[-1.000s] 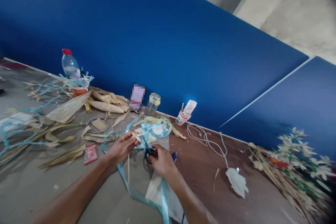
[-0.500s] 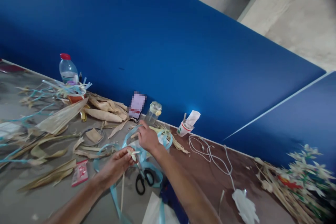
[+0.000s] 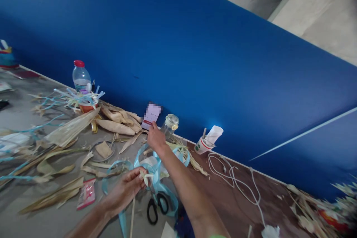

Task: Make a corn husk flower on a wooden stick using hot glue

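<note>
My left hand (image 3: 134, 183) is closed with its fingertips on a small pale flower (image 3: 145, 177) that looks made of corn husk. A thin pale stick (image 3: 132, 215) hangs down below that hand. My right hand (image 3: 156, 139) reaches forward with the index finger stretched out and holds nothing. Its fingertip is at the lower part of a phone (image 3: 151, 115) propped against the blue partition; whether it touches the screen I cannot tell. Scissors with black handles (image 3: 157, 208) lie between my forearms, and light-blue ribbon (image 3: 156, 169) is looped around them.
Dried corn husks (image 3: 117, 119) cover the left of the table. A red-capped bottle (image 3: 81, 76), a clear cup with a lid (image 3: 169, 124) and a paper cup (image 3: 202, 145) stand along the partition. A white cable (image 3: 234, 178) lies to the right, beside a pink packet-free stretch of brown tabletop (image 3: 212, 193).
My right hand has moved forward from the blue ribbon to the phone, its finger now at the screen. My left hand still holds the flower. The view has shifted slightly.
</note>
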{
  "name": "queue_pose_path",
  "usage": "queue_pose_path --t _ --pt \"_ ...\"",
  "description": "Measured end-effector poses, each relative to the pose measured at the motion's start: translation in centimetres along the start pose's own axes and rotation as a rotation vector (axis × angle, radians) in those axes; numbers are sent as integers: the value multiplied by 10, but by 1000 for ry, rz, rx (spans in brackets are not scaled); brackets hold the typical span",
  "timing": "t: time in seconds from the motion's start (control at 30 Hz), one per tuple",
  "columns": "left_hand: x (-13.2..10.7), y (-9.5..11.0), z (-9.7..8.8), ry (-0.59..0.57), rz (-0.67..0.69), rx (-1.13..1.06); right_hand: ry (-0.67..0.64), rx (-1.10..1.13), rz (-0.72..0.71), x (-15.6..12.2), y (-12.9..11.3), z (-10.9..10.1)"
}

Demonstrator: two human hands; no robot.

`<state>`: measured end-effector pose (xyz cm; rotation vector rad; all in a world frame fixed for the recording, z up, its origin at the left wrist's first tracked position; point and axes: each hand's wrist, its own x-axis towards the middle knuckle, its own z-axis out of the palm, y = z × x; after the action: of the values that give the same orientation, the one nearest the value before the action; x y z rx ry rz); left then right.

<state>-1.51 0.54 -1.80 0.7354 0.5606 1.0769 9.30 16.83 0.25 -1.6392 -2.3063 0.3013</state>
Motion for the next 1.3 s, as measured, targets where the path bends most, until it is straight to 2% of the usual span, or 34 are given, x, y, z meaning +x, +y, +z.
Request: queue_pose_path --t 0.17,0.33,0.43,0.53,0.6,0.67,0.73,0.87,1.0,1.17,1.3 --pt "0 0 0 2 3 -1 56 72 35 0 -4 0" --pt "0 2 2 5 11 -5 92 88 -1 -23 -9 -19" --pt "2 1 0 -6 11 -29 109 141 69 -62 -6 -38" --pt "4 1 -3 20 40 -48 -26 217 121 -118 0 -51" --pt "6 1 -5 42 84 -87 -175 153 104 -155 0 -53" --pt "7 1 -5 41 90 -103 -216 42 114 -183 -2 -49" --pt "7 2 -5 37 58 -122 -256 -72 123 -199 -8 -42" --pt "6 3 -3 55 51 -120 -291 -261 178 -203 -24 -33" --pt "7 4 -2 100 43 -131 -191 -331 161 -200 -37 -33" --pt "8 3 -3 31 74 -146 -278 -329 160 -206 -35 -25" --pt "9 0 -6 0 89 -161 -288 -336 136 -208 -32 -21"
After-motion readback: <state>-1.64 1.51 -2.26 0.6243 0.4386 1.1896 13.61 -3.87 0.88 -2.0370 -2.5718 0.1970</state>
